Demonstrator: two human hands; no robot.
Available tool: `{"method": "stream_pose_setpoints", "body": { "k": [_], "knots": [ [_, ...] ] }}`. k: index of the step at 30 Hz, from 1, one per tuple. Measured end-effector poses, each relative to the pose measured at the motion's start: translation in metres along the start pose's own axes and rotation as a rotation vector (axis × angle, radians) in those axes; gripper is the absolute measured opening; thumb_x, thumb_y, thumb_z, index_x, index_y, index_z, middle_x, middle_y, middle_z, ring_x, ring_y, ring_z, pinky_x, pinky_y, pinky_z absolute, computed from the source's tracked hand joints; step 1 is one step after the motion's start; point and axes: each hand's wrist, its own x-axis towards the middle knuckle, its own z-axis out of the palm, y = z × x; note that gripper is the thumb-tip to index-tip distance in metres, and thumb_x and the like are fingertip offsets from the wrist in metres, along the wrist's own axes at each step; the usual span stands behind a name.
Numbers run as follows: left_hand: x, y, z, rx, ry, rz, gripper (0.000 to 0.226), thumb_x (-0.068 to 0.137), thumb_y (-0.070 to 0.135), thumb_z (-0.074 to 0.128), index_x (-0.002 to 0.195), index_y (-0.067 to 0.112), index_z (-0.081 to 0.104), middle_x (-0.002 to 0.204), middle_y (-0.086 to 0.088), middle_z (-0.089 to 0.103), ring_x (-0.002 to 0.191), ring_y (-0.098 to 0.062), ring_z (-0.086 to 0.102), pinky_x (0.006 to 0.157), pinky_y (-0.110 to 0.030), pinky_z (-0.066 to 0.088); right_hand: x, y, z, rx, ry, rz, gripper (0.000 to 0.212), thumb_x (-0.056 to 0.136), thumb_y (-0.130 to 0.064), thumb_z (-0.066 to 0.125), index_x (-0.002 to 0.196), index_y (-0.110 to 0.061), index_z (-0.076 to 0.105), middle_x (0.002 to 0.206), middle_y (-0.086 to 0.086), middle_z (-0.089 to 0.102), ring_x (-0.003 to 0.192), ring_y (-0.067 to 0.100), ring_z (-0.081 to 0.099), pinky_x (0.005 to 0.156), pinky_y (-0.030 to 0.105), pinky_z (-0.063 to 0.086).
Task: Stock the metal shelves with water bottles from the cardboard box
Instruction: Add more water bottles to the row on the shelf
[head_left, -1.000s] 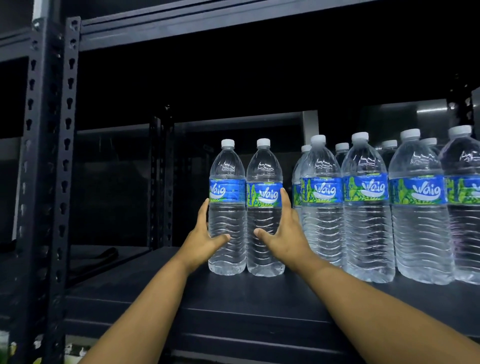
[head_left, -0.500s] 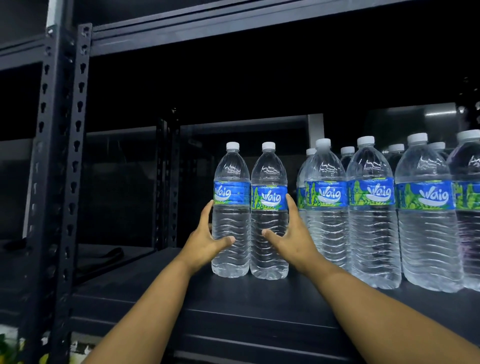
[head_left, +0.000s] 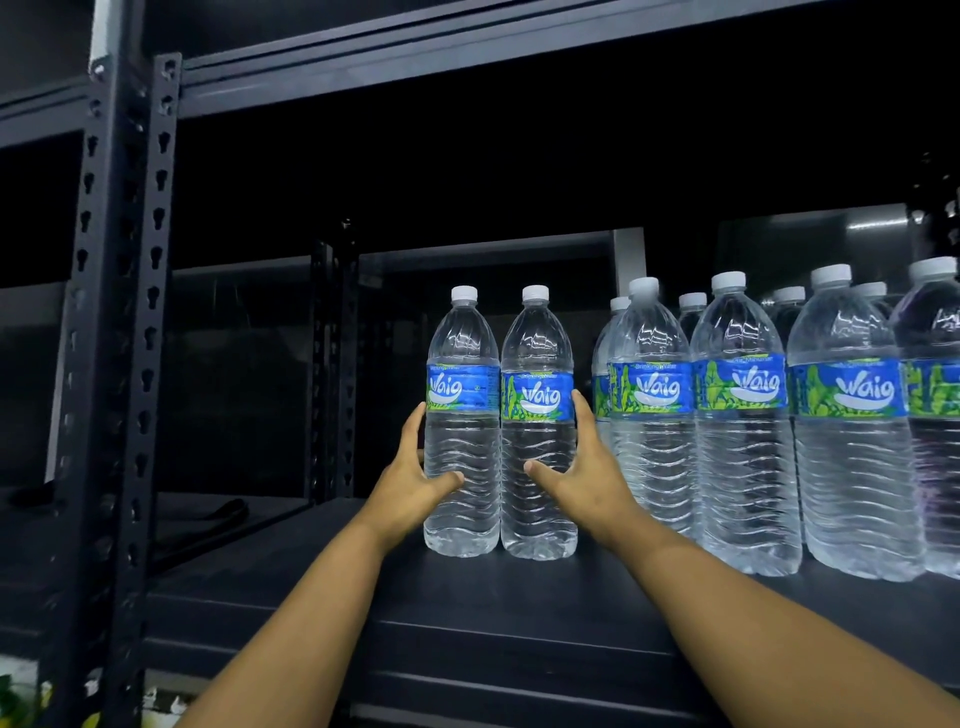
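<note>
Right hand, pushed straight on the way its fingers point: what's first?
Probably nothing: the right hand grips the right-hand bottle, fingers aimed up and back past its side into dark, seemingly open shelf space; depth unclear.

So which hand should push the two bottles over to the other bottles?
Probably the left hand. It grips the left bottle on its outer side, away from the row of bottles, so it can push both that way. The right hand sits in the gap.
</note>
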Motion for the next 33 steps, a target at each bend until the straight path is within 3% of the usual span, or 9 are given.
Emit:
{"method": "stream_pose_setpoints", "body": {
  "k": [8,15,27,33],
  "knots": [
    [-0.0001,-0.0007,-0.0023,0.003,0.010,0.033,0.088,0.084,0.006,0.072,0.139,0.053,0.021,0.108,0.010,0.065,0.100,0.004,0.061,0.085,-0.020,0.051,-0.0004,0.0002,-0.0011,-0.029,0.002,-0.006,0.101,0.080,-0.030,0.076,0.152,-0.033,0.005,0.150,0.005,0.034,0.136,0.018,0.034,0.107,0.024,0.025],
    [0.0003,0.0000,-0.0017,0.004,-0.003,0.030,0.088,0.085,0.006,0.071,0.145,0.046,0.020,0.108,0.011,0.064,0.092,0.012,0.061,0.073,-0.010,0.048,-0.0004,0.0004,-0.0009,-0.037,-0.002,-0.011,0.101,0.080,-0.031,0.076,0.152,-0.033,0.005,0.150,0.004,0.034,0.136,0.017,0.033,0.104,0.021,0.024],
    [-0.0014,-0.0006,-0.0037,0.025,0.006,0.028,0.092,0.081,0.014,0.077,0.145,0.050,0.020,0.111,0.010,0.062,0.106,-0.001,0.060,0.094,-0.032,0.051,-0.0038,-0.0014,-0.0011,-0.065,-0.011,-0.001,0.100,0.082,-0.034,0.073,0.153,-0.035,0.002,0.152,0.003,0.032,0.137,0.018,0.033,0.102,0.023,0.025],
    [-0.0070,0.0030,-0.0021,0.074,0.008,-0.013,0.097,0.084,0.019,0.074,0.152,0.038,0.008,0.109,0.020,0.056,0.101,0.008,0.056,0.093,-0.024,0.047,-0.0057,-0.0024,-0.0019,-0.074,-0.027,0.000,0.100,0.083,-0.034,0.072,0.153,-0.032,0.001,0.150,0.006,0.034,0.136,0.020,0.034,0.103,0.023,0.025]
  ]
}}
